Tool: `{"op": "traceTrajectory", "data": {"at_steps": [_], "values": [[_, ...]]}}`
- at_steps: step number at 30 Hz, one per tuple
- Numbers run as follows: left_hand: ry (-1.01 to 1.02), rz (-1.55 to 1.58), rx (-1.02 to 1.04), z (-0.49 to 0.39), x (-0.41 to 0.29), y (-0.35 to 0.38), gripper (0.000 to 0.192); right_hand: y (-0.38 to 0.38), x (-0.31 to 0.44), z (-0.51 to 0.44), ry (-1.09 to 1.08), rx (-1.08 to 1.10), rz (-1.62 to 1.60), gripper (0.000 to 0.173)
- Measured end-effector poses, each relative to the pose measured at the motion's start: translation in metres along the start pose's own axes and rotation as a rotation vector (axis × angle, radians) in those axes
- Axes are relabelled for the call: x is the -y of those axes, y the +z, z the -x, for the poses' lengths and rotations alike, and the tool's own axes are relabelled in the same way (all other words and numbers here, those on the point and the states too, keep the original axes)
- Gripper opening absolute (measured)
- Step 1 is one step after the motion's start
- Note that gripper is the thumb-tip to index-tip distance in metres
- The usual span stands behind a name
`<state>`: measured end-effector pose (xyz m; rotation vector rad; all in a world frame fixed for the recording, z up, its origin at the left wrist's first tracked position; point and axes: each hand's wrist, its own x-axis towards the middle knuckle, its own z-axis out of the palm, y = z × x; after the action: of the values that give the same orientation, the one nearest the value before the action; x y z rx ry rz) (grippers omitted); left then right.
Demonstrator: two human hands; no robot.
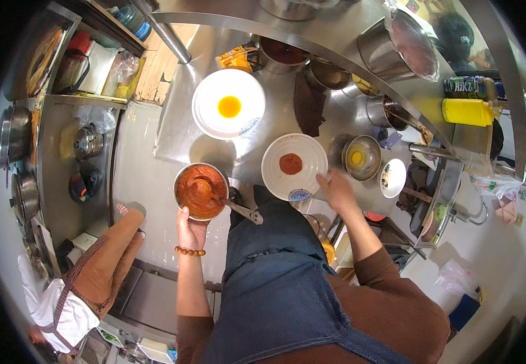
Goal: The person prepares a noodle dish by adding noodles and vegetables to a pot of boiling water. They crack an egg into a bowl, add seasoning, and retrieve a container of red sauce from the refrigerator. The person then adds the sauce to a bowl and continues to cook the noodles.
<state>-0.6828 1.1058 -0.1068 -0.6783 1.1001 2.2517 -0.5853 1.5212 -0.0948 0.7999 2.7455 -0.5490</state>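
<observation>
My left hand (192, 230) holds up a metal bowl of red sauce (201, 191), in which a metal ladle (245, 212) leans with its handle to the right. My right hand (334, 189), blurred, is at the lower right rim of a white bowl (270, 182) with a patch of red sauce at its bottom; whether the fingers grip the rim I cannot tell. Farther back on the steel table stands another white bowl (204, 113) with a yellow-orange liquid in it. Right of my right hand are a small metal bowl with yellow contents (363, 158) and a small white dish with dark bits (396, 178).
Metal pots (281, 54) and a dark cloth (308, 104) lie along the table's back under a steel shelf (263, 22). A yellow squeeze bottle (467, 112) lies on that shelf. A sink (440, 204) is at the right. Another person (76, 295) is at the lower left.
</observation>
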Motion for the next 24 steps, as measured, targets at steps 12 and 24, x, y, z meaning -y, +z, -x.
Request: {"op": "traceTrajectory", "data": {"at_steps": [12, 24], "values": [[0.001, -0.067, -0.025, 0.019, -0.01, -0.004, 0.067, 0.025, 0.02, -0.088, 0.311, 0.315, -1.122, 0.031], [-0.009, -0.036, -0.038, 0.024, 0.001, -0.003, 0.065, -0.065, 0.049, -0.17, 0.028, -0.162, -0.737, 0.041]]}}
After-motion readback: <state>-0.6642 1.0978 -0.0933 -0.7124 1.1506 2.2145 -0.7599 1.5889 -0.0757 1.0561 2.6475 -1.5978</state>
